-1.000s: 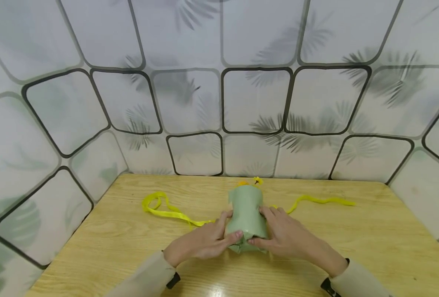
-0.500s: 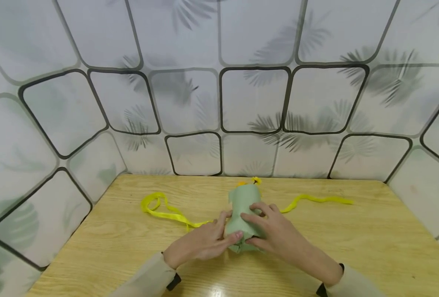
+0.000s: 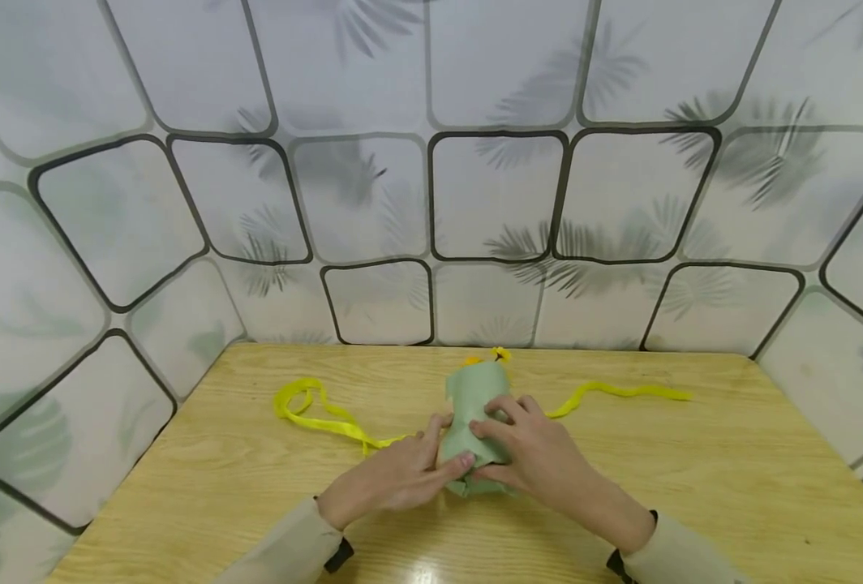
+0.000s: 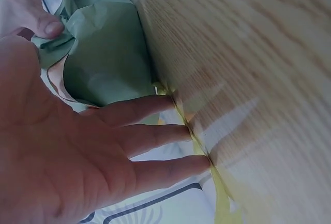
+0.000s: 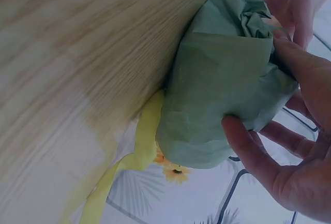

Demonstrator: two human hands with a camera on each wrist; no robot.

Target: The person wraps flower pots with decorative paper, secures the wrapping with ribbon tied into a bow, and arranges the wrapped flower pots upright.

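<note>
A bundle wrapped in green paper point(image 3: 475, 389) lies on the table, its near end folded and crumpled. Small yellow and orange flowers point(image 5: 176, 173) poke out past its far end. My left hand point(image 3: 402, 470) steadies the left side, the thumb pressing on the near end. In the left wrist view its other fingers point(image 4: 158, 137) stretch out straight, tips at the yellow ribbon point(image 4: 222, 198). My right hand point(image 3: 548, 454) holds the bundle from the right, bent fingers on top and thumb at the folded end. The bundle's underside is hidden.
The ribbon leads away from the bundle on both sides, looping on the left and running wavy to the right. Wood-grain table point(image 3: 220, 454) surrounds everything. Patterned white panels point(image 3: 504, 203) with dark outlines and leaf prints rise behind and at both sides.
My right hand has shifted from the bundle's right side onto its top, fingers bending over the paper, thumb sliding slightly left. The left hand keeps its place against the bundle.
</note>
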